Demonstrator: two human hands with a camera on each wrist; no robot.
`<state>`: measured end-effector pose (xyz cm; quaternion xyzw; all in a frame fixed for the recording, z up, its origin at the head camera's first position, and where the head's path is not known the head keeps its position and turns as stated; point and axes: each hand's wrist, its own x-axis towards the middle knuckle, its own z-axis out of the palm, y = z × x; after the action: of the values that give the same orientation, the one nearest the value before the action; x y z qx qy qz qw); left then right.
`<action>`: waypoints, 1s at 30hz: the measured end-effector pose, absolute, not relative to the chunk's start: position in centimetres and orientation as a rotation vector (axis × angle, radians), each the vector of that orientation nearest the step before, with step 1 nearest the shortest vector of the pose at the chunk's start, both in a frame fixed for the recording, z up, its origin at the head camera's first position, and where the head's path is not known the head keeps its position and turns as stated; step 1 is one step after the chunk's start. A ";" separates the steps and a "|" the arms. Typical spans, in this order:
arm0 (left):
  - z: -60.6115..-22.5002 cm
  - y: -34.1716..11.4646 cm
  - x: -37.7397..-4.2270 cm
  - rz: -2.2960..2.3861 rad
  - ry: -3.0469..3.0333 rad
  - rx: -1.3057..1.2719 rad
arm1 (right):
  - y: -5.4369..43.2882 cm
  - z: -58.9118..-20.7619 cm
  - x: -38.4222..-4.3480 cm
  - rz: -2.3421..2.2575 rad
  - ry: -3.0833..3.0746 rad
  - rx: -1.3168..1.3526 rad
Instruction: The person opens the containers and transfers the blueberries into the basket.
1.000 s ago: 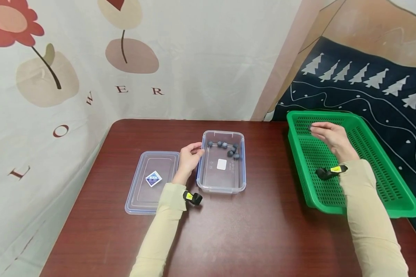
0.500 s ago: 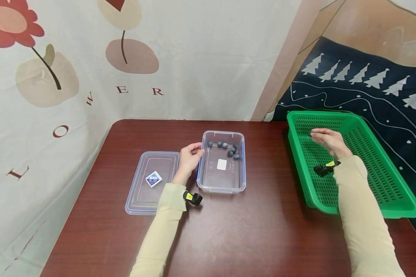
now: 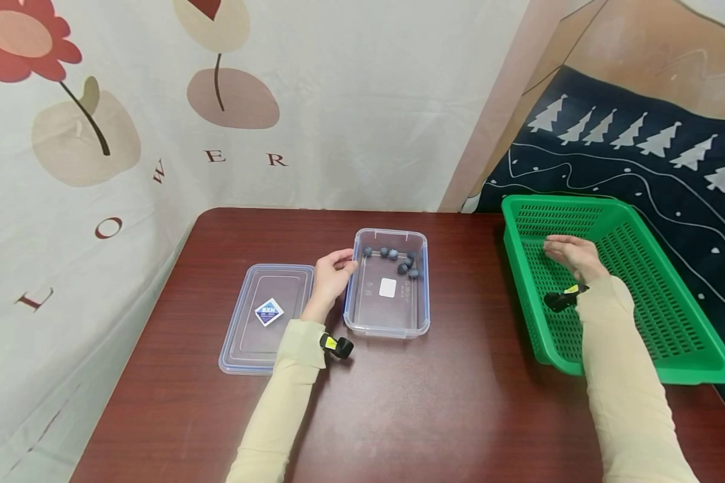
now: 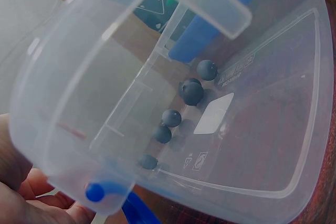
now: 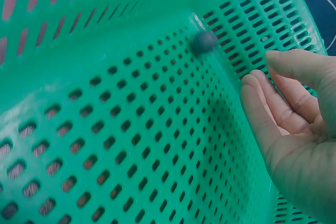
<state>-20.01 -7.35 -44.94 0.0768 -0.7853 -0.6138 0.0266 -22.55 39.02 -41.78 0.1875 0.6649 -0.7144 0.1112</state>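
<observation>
Green plastic, slotted all over, surrounds the one relation we watch: a lone dark berry [image 5: 205, 41] lies ahead of the fingertips of the right hand [image 3: 576, 258], towards the corner of the green basket [image 3: 521, 288] nearest the worktop's far edge. Being round, the berry offers no long axis. The right hand is much the nearer, its thumb and fingers parted with nothing between them. The berry is a little blurred and the head view does not show it, so we cannot say whether it touches the floor or sits just above.

The basket takes up the right edge of the worktop [image 3: 435, 402], a glossy reddish-brown surface. Near the middle of the far edge stands a clear box [image 3: 371, 312], its long axis running from far edge to near. Its left wall is where the left hand [image 3: 329, 276] appears to grip, fingers bent beside a hanging blue latch [image 4: 139, 211]. Inside, we see a cluster of dull, bluish berries [image 3: 403, 269] at the far end, beyond a white label [image 3: 387, 288]. Left of the box, towards the worktop's left edge, lies a flat translucent lid [image 3: 268, 342] with rounded corners and a diamond sticker [image 3: 268, 312].
</observation>
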 end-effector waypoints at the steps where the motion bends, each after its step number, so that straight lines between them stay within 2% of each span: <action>1: -45.0 -7.4 -20.0 -1.897 -2.427 0.237 | 38.9 -41.7 -22.5 -2.137 1.923 0.549; 16: -44.8 -7.4 -20.0 -1.900 -2.423 0.238 | 36.6 -37.0 -23.2 -2.341 1.837 0.300; 30: -44.7 -7.2 -19.9 -1.891 -2.424 0.226 | 33.1 -34.6 -23.7 -2.438 1.770 0.059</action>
<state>-19.87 -7.22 -44.69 0.0734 -0.7859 -0.6133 0.0296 -23.72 33.09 -34.56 0.0194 0.5862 -0.8074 0.0639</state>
